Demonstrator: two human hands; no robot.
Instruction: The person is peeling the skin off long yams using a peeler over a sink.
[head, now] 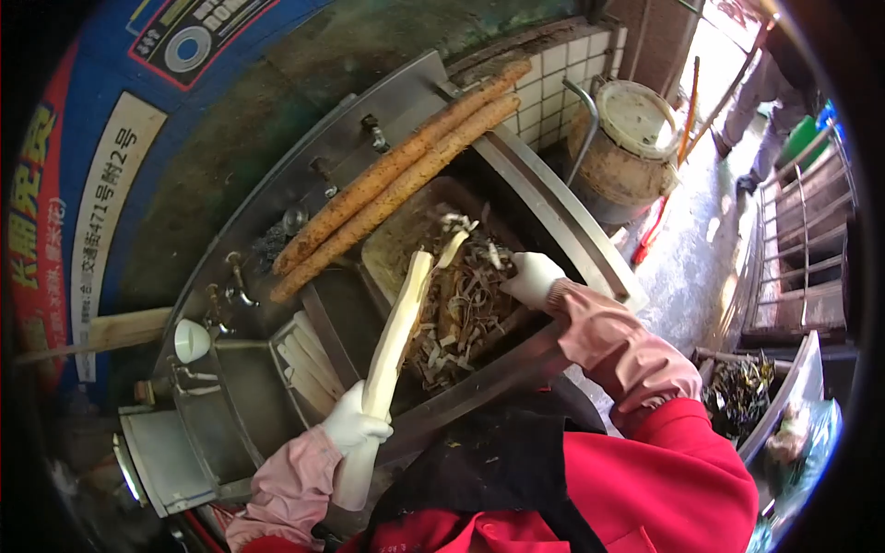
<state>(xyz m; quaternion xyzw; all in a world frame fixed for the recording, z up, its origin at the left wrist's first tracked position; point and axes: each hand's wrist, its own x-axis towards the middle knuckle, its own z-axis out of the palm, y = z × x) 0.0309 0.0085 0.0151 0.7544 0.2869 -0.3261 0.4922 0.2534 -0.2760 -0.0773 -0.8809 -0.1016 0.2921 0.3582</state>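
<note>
My left hand [352,420], in a white glove, grips the lower part of a long peeled yam [395,345]. The pale yam slants upward over the sink, and a loose strip of flesh [454,247] hangs off its upper end. To its right, my gloved right hand [534,280] is closed around a small tool [503,263], perhaps a peeler, mostly hidden and blurred. Below both hands, a heap of peelings [449,349] fills much of a shallow tub [382,252]. Two unpeeled brown yams [408,176] lie across the sink's back.
Several peeled yams [311,359] lie in a pale container in the left basin. Taps [238,280] and a white bowl [191,340] line the sink's back edge. Beyond the metal rim [563,214] stands a lidded bucket [626,148]. Another person's legs [760,117] show at upper right.
</note>
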